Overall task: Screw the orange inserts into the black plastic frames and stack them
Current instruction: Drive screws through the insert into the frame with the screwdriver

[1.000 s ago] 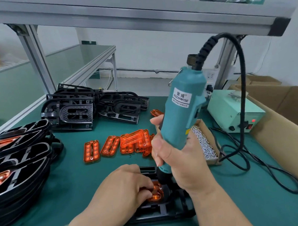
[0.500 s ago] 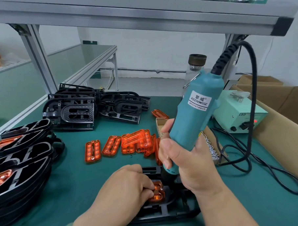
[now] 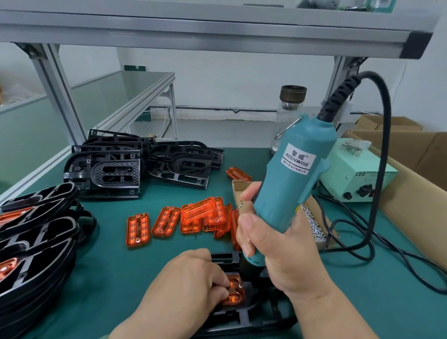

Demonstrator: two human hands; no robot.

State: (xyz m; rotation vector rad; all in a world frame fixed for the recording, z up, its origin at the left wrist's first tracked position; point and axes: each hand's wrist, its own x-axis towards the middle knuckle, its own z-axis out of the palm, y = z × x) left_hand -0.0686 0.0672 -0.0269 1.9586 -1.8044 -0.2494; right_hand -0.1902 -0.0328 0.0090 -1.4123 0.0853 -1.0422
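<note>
The orange insert is seated in the black frame, which lies flat on the green table at the near edge, directly in front of the person. The insert's left edge is held by the left hand: the fingers are curled and bunched together, the tips pressed onto the orange plastic in what appears to be a pinch, though the thumb is largely hidden. The electric screwdriver is gripped by the right hand, fingers wrapped close round the lower body. The tool is tilted, its top leaning right and away, its dark nose set down just beside the insert's right edge; the bit tip cannot be made out.

Loose orange inserts are scattered and partly overlapped beyond the frame — one more lies apart near the back. A stack of fitted frames stands at the left edge; bare black frames are piled at the rear. An open box of screws sits just right of the screwdriver. The black cable loops from the tool's top down onto the table near the pale green power unit. A clear bottle stands behind the tool, and cardboard boxes line the right side.
</note>
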